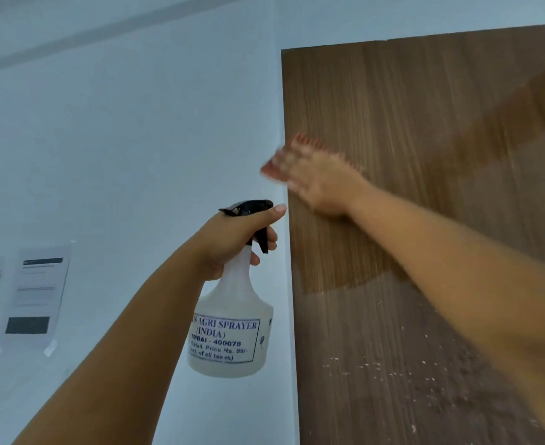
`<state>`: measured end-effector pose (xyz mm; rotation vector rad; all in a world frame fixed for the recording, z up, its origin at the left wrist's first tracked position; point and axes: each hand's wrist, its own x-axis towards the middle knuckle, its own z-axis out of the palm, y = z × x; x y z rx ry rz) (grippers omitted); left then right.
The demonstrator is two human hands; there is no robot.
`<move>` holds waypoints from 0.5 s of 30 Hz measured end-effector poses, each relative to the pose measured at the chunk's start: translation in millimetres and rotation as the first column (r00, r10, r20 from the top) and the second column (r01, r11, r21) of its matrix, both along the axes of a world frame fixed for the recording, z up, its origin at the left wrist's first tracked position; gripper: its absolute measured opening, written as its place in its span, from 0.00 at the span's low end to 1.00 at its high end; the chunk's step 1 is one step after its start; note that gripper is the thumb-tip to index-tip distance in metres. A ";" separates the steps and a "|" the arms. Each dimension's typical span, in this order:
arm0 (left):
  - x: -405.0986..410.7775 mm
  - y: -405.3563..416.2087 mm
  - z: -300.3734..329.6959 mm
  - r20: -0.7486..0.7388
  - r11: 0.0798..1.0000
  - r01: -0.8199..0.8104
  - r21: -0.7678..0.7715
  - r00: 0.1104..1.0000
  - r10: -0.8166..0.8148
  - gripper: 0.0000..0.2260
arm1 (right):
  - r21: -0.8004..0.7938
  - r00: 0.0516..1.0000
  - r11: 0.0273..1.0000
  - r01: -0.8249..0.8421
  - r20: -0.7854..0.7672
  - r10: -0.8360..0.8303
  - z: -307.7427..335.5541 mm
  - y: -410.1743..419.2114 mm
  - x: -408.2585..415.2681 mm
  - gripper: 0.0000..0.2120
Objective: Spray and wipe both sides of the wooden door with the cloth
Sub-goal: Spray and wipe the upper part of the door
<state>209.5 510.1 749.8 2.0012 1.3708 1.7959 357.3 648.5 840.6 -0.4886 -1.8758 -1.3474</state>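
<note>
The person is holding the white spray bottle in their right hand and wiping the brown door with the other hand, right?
Not quite. The head view shows the white spray bottle gripped in the left hand. It is the right hand, blurred, that is up against the brown door with something pinkish under it, likely the cloth.

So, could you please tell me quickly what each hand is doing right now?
Left hand: grips the translucent white plastic spray bottle.
Right hand: blurred, on the pink cloth against the brown wooden door; grip unclear.

A single head-worn wide-angle view is aimed forward and upward, close to a wooden door (425,187) at frame right, with a white wall (136,139) seen at left.
</note>
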 end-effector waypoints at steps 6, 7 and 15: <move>-5.6 5.1 6.0 -0.002 0.999 -0.045 -0.005 0.999 0.045 0.17 | -0.250 0.946 0.967 -0.043 -0.321 -0.041 86.1 11.5 -14.1 0.27; -7.5 7.2 2.3 0.007 0.999 -0.041 -0.011 0.999 0.041 0.17 | -0.252 0.937 0.966 -0.058 -0.348 -0.035 78.1 14.5 -19.4 0.27; -5.8 20.6 -26.0 0.033 0.997 0.035 -0.073 0.999 -0.033 0.15 | -0.201 0.973 0.963 -0.178 -0.184 0.142 -133.1 18.1 -10.5 0.25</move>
